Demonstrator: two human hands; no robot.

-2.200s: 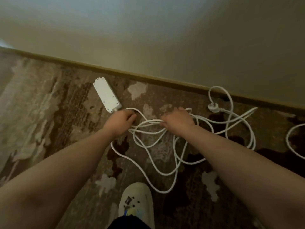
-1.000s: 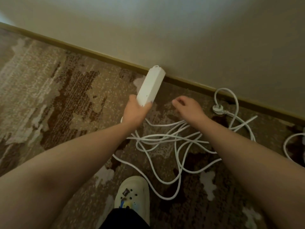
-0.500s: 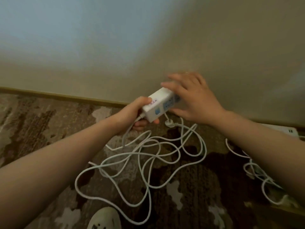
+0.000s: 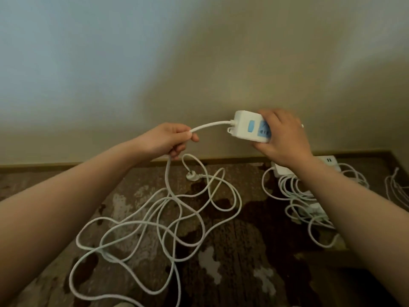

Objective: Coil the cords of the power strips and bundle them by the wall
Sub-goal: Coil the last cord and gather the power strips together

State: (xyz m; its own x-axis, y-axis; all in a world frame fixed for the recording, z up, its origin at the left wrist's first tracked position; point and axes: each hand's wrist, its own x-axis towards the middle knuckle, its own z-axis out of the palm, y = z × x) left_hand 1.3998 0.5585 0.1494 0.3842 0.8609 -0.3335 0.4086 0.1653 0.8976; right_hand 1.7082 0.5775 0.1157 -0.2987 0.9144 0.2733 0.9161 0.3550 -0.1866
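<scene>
My right hand (image 4: 285,138) grips a white power strip (image 4: 247,127) with a blue switch, held up in front of the wall. Its white cord (image 4: 168,218) leaves the strip's left end and passes through my left hand (image 4: 168,140), which is closed around it a short way from the strip. Below that hand the cord drops to the carpet and lies in a loose tangle of loops. The cord's plug (image 4: 190,175) rests on the carpet near the baseboard.
More white power strips (image 4: 329,161) with loosely piled cords (image 4: 305,200) lie by the wall at the right, partly hidden by my right forearm. Another cord (image 4: 396,189) shows at the far right edge. A brown baseboard (image 4: 66,166) runs along the patterned carpet.
The strip was lifted off the carpet by my left hand and passed to my right hand. My left hand has slid from the strip onto the cord. The view has tilted up and to the right.
</scene>
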